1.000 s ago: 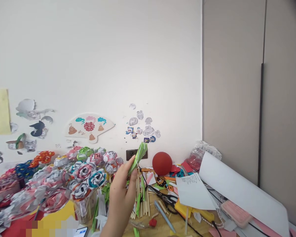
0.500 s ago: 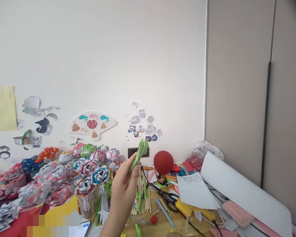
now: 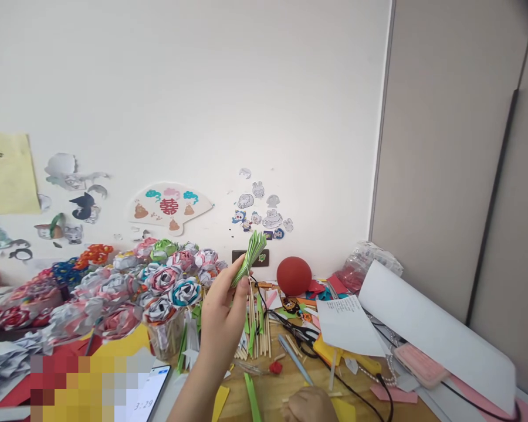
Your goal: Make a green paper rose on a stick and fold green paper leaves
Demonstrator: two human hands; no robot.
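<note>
My left hand [image 3: 223,313] is raised above the table near the middle, thumb and fingers pinched round the lower end of a fan-like bundle of folded green paper [image 3: 255,246]. White lines run along its pleats, and its upper end spreads out. A thin pale strand hangs below the pinch. At the bottom edge, my right hand [image 3: 310,404] rests low over the table with its fingers curled in; what they hold, if anything, is hidden. Pale stick-like ends show on both sides of it. Close by lie a grey-blue pen [image 3: 294,358] and a green paper strip [image 3: 251,398].
Paper roses [image 3: 158,287] crowd the left, some in a clear cup [image 3: 167,337]. A phone [image 3: 152,392] lies in front of them. Wooden sticks [image 3: 261,340], black scissors [image 3: 305,340], a yellow glue gun [image 3: 363,363], cables, a red balloon [image 3: 294,276] and rolled white paper [image 3: 440,340] fill the rest.
The view has tilted down and slightly left, so more of the table and of my right hand shows. My left hand keeps its pinch on the green paper bundle.
</note>
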